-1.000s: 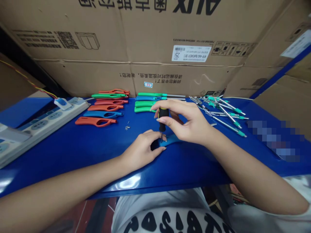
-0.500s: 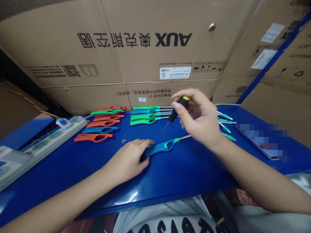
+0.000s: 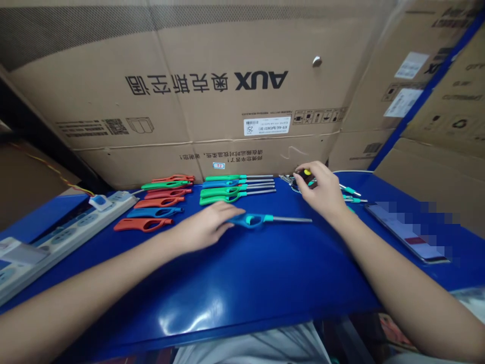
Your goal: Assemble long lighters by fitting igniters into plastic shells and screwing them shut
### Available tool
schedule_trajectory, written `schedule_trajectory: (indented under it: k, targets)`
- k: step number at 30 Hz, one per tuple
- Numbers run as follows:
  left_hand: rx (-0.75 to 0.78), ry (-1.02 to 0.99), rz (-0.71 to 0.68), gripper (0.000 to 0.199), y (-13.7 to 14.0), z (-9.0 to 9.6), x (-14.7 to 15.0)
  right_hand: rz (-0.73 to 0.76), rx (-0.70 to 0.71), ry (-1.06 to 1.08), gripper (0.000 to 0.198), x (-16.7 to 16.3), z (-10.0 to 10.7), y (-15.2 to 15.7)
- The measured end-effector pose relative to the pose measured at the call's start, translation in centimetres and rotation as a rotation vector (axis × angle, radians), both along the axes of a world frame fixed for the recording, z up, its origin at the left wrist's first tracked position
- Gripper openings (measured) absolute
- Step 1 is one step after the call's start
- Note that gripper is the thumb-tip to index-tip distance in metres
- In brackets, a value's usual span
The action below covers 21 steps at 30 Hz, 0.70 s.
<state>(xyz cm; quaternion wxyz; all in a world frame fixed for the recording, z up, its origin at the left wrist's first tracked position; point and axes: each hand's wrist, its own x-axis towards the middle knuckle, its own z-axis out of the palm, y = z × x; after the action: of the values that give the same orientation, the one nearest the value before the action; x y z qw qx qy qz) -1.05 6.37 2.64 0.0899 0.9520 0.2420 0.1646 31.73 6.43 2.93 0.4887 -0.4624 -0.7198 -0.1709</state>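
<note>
My left hand (image 3: 204,227) is closed round the handle of a blue stick lighter (image 3: 255,220). The lighter's metal tube points to the right, over the blue tabletop. Farther back and to the right, my right hand (image 3: 325,191) has its fingers round a black screwdriver with a yellow end (image 3: 307,173); its blade is hidden. Beside and behind that hand lie loose metal tubes with teal ends (image 3: 352,191). A row of green and blue stick lighters (image 3: 222,192) lies behind my left hand.
Orange, green and blue lighter handles (image 3: 149,224) lie at the left. A white power strip (image 3: 81,222) runs along the table's left side. At the right lies a phone (image 3: 409,232). A cardboard sheet (image 3: 212,116) stands upright along the back.
My right hand has moved back and slightly right with the screwdriver, to the loose tubes. The left hand has moved the blue lighter a little; the head view has tilted up.
</note>
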Motion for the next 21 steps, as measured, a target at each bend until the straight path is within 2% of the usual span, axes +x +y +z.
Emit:
schedule_trajectory:
  k: [2, 5, 10, 15, 21]
  targets:
    - [0.080, -0.060, 0.021, 0.036, 3.0, 1.1, -0.8, -0.022, 0.013, 0.047, 0.006, 0.4, 0.0, 0.2]
    - [0.130, -0.074, 0.145, 0.038, 7.4, 2.2, -1.9, -0.043, 0.039, 0.100, 0.005, 0.7, -0.2, 0.4]
    - [0.133, -0.047, 0.204, 0.042, 12.7, 1.4, -2.7, -0.007, 0.041, 0.087, 0.002, 0.3, -0.8, 0.7]
    - [0.136, -0.024, 0.215, 0.043, 15.4, 0.3, -2.8, 0.044, 0.006, 0.006, 0.002, -0.3, -1.5, 0.8]
    - [0.146, -0.006, 0.235, 0.038, 16.5, 0.2, -2.8, 0.072, -0.087, -0.030, 0.004, -0.4, -1.9, 0.9]
